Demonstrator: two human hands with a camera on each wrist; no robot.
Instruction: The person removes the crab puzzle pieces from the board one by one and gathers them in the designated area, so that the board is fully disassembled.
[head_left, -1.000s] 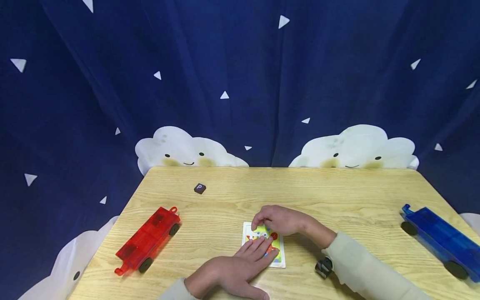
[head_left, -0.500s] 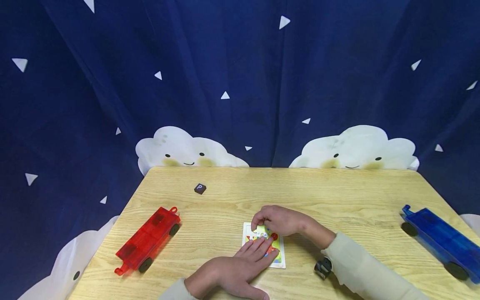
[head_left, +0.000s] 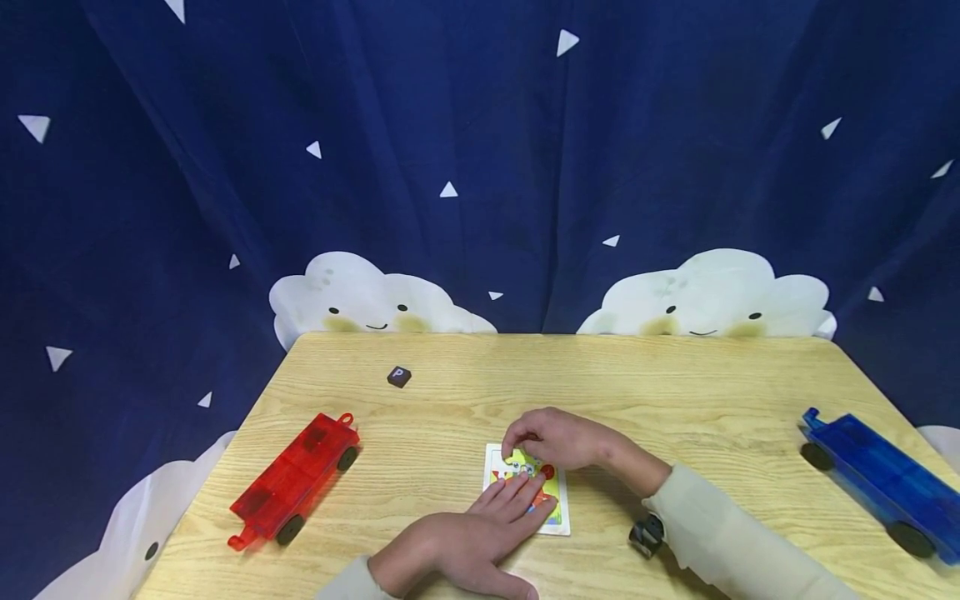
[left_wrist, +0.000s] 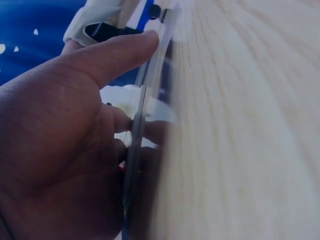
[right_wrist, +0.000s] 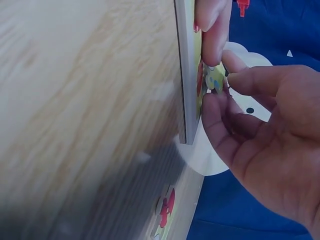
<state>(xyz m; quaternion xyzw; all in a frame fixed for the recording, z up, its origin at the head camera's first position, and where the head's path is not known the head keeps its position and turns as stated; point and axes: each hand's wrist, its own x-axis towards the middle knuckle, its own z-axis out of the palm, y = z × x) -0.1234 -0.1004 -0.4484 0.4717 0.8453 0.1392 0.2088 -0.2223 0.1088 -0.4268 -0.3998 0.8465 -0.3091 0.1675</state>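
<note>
A small puzzle board [head_left: 564, 523] with a white border and a colourful cartoon picture lies on the wooden table. Flat across its lower part rests my left hand [head_left: 483, 542], fingers straight and thumb spread out to the side. At the board's upper part, my right hand [head_left: 562, 437] pinches a yellow-green puzzle piece [right_wrist: 216, 79] between thumb and fingers. In the right wrist view this piece is tilted off the board's face, close to the left fingertips [right_wrist: 212, 57]. The left wrist view shows the board edge-on [left_wrist: 135, 145] beside the left palm.
A loose puzzle piece [right_wrist: 165, 212] with red print lies on the table near the right hand. A red toy car base [head_left: 296, 477] stands at the left, a blue one [head_left: 881, 479] at the right. A black block marked P [head_left: 399, 377] lies at the back left.
Both hands stay in nearly the same place. The pinched piece tilts slightly: it showed pale glare half a second ago, and its printed eyes are plain again now.
</note>
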